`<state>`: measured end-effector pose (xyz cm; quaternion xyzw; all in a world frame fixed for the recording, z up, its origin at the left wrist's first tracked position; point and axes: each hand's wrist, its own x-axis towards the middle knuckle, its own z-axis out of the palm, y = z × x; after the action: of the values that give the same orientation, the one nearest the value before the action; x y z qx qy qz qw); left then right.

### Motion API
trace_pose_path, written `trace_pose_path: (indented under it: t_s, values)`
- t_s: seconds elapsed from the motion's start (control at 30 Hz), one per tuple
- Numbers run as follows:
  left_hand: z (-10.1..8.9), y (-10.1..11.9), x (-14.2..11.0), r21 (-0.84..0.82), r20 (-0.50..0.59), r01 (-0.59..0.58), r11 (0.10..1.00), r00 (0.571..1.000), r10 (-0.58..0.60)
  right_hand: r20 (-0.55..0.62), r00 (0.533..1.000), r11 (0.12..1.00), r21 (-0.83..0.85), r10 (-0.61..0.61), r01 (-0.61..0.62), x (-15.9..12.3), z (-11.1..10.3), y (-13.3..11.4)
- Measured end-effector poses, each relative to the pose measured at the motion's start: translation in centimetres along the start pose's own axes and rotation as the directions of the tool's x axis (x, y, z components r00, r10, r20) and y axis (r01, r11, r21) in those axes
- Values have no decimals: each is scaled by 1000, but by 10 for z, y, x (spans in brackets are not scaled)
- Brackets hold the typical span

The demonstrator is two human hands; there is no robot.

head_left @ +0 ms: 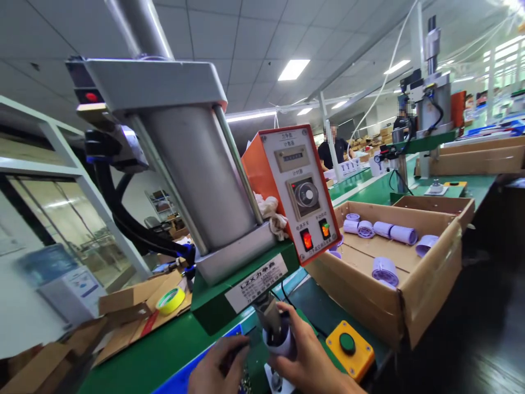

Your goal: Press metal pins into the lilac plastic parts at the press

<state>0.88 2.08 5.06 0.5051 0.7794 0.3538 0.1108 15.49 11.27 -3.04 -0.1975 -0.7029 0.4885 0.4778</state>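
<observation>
My right hand (pixel 307 358) is wrapped round a pale lavender cylinder (pixel 279 346), thumb in front and fingers behind. The cylinder sits directly under the metal ram (pixel 268 314) of a green pneumatic press (pixel 246 273), and the ram's lower end reaches its mouth. Below it, a small metal fixture on a white base (pixel 278 380) is partly hidden by my hand. My left hand (pixel 219 365) is just to the left, its thumb and fingers curled together in a pinch. Whatever those fingertips hold is too small or blurred to name.
A yellow box with a green push button (pixel 347 343) stands to the right. Behind it, a cardboard box (pixel 426 273) holds several lavender rolls (pixel 384 271). An orange control box (pixel 303 191) adjoins the press. Yellow tape (pixel 170 300) lies on cardboard at left. A person (pixel 334 148) is farther back.
</observation>
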Motion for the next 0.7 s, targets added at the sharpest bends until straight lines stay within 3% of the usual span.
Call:
trace_pose_path:
  t_s: [0.1, 0.2, 0.43, 0.7]
  values:
    - [5, 36, 4, 66, 54, -49, 997, 998, 45, -65, 997, 1000, -2, 28, -28, -1, 8, 13]
    - [15, 59, 8, 233, 121, -87, 969, 991, 60, -65, 997, 999, -8, 31, -32, -4, 7, 14]
    - [27, 62, 24, 354, 247, -185, 917, 964, 100, -45, 999, 1000, -2, 13, -13, -3, 5, 11]
    - [30, 74, 25, 345, 260, -161, 925, 963, 71, -28, 1000, 1000, -19, -5, 4, -4, 3, 10]
